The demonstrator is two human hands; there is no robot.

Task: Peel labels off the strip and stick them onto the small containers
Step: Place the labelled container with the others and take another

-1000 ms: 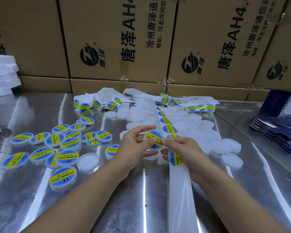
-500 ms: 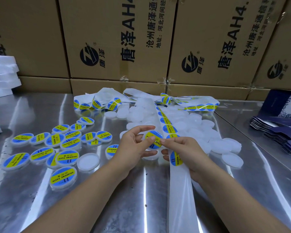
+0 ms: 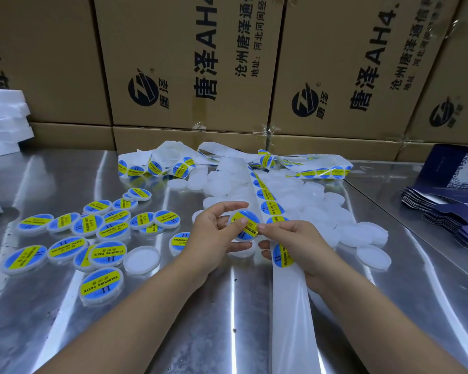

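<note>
Little has changed over the last second. The left hand [image 3: 214, 234] still grips the small round translucent-white plastic container [image 3: 235, 221] just above the table. Its thumb has slid further across the round blue-and-yellow label [image 3: 250, 228] on the lid. The right hand [image 3: 295, 242] stays at the container's right side, forefinger and thumb pinched together. From here I can't quite say whether they nip the label's edge or the rim. Its lower fingers curl under the long white backing strip [image 3: 289, 306], which runs from the near edge away between the hands towards the back. The next sticker on the strip [image 3: 283, 256] lies just beneath the right thumb.

The brushed steel table [image 3: 200, 333] is bare between the forearms. Brown cardboard boxes [image 3: 187, 63] wall off the back, and white foam slabs [image 3: 3, 117] sit far left. Dark blue folded cartons [image 3: 449, 211] lie beyond a seam on the right.

To the left lies a cluster of labelled containers [image 3: 111, 230], with one plain white one [image 3: 142, 259] among them. Behind and right of the hands is a heap of unlabelled white containers [image 3: 308, 201]. All are lidded, so what is inside cannot be seen.
</note>
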